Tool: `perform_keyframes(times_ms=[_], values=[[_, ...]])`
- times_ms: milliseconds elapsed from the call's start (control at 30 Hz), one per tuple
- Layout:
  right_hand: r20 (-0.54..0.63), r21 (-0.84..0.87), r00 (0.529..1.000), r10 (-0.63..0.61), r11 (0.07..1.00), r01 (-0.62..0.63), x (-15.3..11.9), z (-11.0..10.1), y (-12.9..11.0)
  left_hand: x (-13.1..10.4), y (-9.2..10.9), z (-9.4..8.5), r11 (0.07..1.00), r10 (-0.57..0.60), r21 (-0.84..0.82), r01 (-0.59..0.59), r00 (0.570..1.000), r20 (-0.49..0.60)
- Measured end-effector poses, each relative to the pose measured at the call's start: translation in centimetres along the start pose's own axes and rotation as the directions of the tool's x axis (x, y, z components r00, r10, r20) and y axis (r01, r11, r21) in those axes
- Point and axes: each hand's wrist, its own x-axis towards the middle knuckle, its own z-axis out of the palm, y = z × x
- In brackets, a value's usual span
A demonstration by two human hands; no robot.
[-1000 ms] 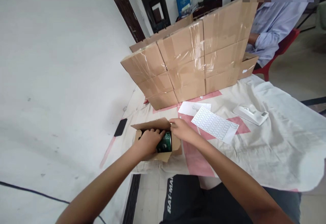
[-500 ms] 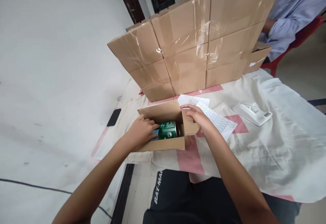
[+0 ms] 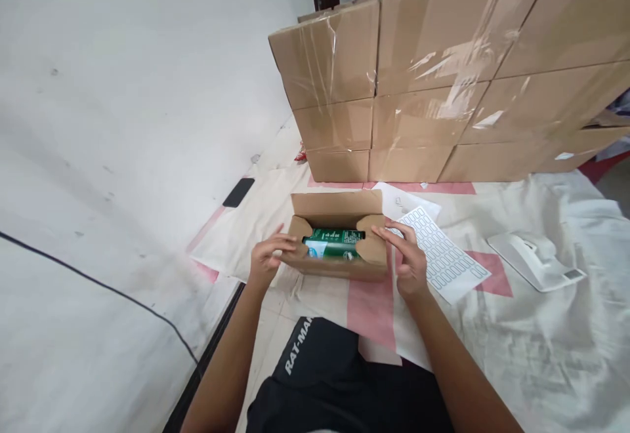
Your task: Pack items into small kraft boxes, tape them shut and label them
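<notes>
A small cardboard box (image 3: 339, 268) lies open on the cloth, its long back flap raised. Inside it, a green can (image 3: 339, 244) with a pale blue patch rests on its side. Both short end flaps are folded inward above the can's ends. My left hand (image 3: 268, 254) is at the box's left end, fingers stretched out against the left flap. My right hand (image 3: 408, 256) touches the right flap (image 3: 373, 248) with its outstretched fingertips. Neither hand is wrapped round anything that I can see.
A wall of taped cardboard cartons (image 3: 418, 92) stands behind the box. To the right lie a label sheet (image 3: 450, 256), another paper (image 3: 401, 200) and a white plastic device (image 3: 536, 262). A black phone (image 3: 239, 192) lies at the left, near the white wall (image 3: 147, 92).
The short end flaps have been folded inward over the can. My left hand has come out of the box to its left end. The view has shifted left, and the co-worker's sleeve has mostly left it.
</notes>
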Motion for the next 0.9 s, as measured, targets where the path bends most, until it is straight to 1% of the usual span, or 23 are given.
perform_keyframes(times_ms=[67,100,167,200,233,267,333,400,467,533,600,667,733,767,833,900], values=[[0.025,-0.071,0.999,0.031,0.997,-0.029,0.1,0.5,-0.3,0.5,0.3,0.6,0.998,-0.067,-0.008,0.066,0.995,-0.068],[0.012,-0.079,0.997,0.073,0.994,-0.071,0.3,0.9,-0.5,1.0,0.6,0.9,0.995,-0.096,-0.019,0.095,0.993,-0.075],[-0.036,0.003,0.983,0.181,0.983,-0.182,0.7,1.6,-0.9,2.1,1.2,1.5,0.989,-0.141,-0.057,0.14,0.99,-0.017],[-0.038,0.071,0.972,0.232,0.971,-0.229,0.9,1.9,-1.0,2.6,1.4,1.9,0.985,-0.153,-0.078,0.155,0.988,0.029],[-0.013,0.135,0.965,0.262,0.957,-0.257,1.2,2.1,-1.0,3.0,1.5,2.2,0.982,-0.16,-0.095,0.166,0.985,0.072],[0.023,0.182,0.963,0.268,0.946,-0.268,1.4,2.2,-1.0,3.3,1.5,2.5,0.979,-0.161,-0.107,0.171,0.982,0.101],[0.077,0.214,0.968,0.241,0.944,-0.252,1.9,2.0,-1.1,3.5,1.5,2.6,0.981,-0.151,-0.103,0.162,0.983,0.104],[0.088,0.209,0.972,0.217,0.95,-0.231,2.1,1.8,-1.3,3.6,1.6,2.1,0.987,-0.141,-0.065,0.148,0.985,0.098],[0.091,0.201,0.972,0.216,0.952,-0.23,2.1,1.6,-1.7,3.6,2.1,1.0,0.992,-0.124,-0.013,0.126,0.983,0.135],[0.102,0.193,0.971,0.218,0.953,-0.234,2.0,1.6,-2.1,3.7,3.4,-0.1,0.993,-0.115,0.034,0.11,0.968,0.222],[0.099,0.167,0.971,0.218,0.958,-0.232,1.9,1.7,-2.4,3.7,5.2,-0.4,0.986,-0.112,0.153,0.067,0.944,0.311],[0.068,0.123,0.974,0.214,0.967,-0.221,1.7,1.8,-2.4,3.5,7.2,0.4,0.941,-0.094,0.337,-0.04,0.924,0.37],[0.027,0.089,0.979,0.203,0.975,-0.204,1.6,1.9,-2.1,3.0,8.8,2.1,0.86,-0.042,0.481,-0.171,0.916,0.4],[0.014,0.082,0.981,0.194,0.977,-0.195,1.6,1.9,-2.0,2.7,9.2,3.0,0.827,-0.017,0.52,-0.214,0.915,0.403],[0.008,0.078,0.983,0.182,0.98,-0.182,1.7,2.1,-1.8,2.1,9.5,4.6,0.785,0.005,0.567,-0.251,0.917,0.399],[0.024,0.061,0.981,0.191,0.98,-0.192,1.8,2.3,-2.0,1.8,9.1,5.3,0.757,0.006,0.605,-0.248,0.928,0.373]])
